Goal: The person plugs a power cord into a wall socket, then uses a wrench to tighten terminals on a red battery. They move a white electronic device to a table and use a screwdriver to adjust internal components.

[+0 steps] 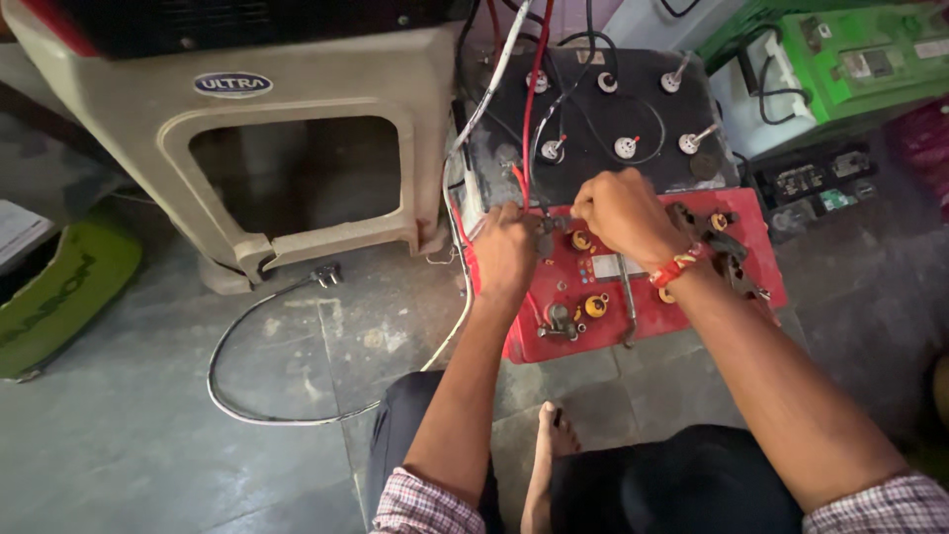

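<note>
Red battery (633,297) sits on the floor (148,435) at centre right of the frame, its top studded with yellow vent caps (595,306). Both hands meet at its upper left corner. The left hand (506,252) has its grip pressed together on the terminal clamp (547,223), where red wires (534,89) come down. The right hand (621,213) is curled just beside it; what its grip pinches I cannot tell. Just behind, toward the upper frame, stands a black battery (603,119).

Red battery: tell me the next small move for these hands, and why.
Probably keep the left hand steadying the clamp while the right hand tightens it. Both hands meet at the back-left post of the red battery, where the red wire comes down.
</note>
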